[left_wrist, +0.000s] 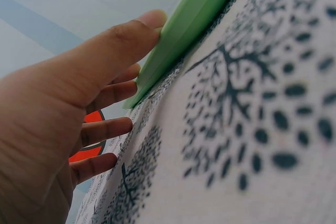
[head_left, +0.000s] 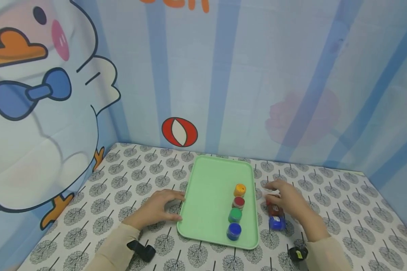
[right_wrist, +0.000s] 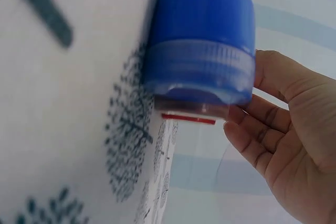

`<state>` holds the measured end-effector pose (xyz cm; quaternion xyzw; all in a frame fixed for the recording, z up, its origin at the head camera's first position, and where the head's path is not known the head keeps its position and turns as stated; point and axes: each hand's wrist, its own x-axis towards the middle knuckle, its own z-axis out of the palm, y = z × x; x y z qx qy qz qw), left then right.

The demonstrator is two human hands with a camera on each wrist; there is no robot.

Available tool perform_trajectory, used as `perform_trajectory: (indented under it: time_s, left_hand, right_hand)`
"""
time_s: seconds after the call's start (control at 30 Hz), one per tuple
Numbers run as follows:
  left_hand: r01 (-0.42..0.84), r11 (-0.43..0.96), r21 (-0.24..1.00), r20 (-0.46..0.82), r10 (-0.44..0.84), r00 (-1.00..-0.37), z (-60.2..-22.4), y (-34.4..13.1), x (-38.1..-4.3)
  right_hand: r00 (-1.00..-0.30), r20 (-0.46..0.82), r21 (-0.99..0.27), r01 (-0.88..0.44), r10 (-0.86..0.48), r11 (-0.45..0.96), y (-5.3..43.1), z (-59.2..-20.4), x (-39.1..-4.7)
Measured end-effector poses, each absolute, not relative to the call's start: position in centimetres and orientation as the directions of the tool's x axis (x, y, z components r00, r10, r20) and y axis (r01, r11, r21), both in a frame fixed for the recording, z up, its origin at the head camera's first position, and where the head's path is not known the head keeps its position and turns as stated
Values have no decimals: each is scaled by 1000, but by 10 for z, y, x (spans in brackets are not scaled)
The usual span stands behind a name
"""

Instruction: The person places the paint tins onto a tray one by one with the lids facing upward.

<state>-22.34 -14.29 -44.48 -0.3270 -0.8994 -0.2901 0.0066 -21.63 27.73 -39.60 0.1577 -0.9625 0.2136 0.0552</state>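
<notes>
Left of the green tray [head_left: 203, 195] the left hand [head_left: 157, 207] is relaxed, and right of it, where any grasp by the right hand [head_left: 289, 198] cannot be told, the dark red jar [head_left: 275, 211] should be pinched without nudging the blue jar [head_left: 277, 223] beside it.

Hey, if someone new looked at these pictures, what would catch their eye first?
Probably the big cartoon bird with a blue bow tie, at the left of the head view. Next, the green tray in the middle, with four jars lined up along its right side: orange, red, green, blue. Then the right hand, by another blue jar beyond the tray's right edge.
</notes>
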Motion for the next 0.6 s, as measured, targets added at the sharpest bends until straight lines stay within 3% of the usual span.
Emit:
perform_trajectory:
  time_s: [0.27, 0.6]
  left_hand:
    - [593, 616, 518, 198, 588, -784, -445, -143, -223]
    - [591, 618, 519, 197, 587, -786, -444, -143, -223]
  right_hand:
    - [-969, 154, -444, -244, -194, 862, 291, -400, -211]
    - [-969, 138, -442, -244, -203, 863, 306, -404, -215]
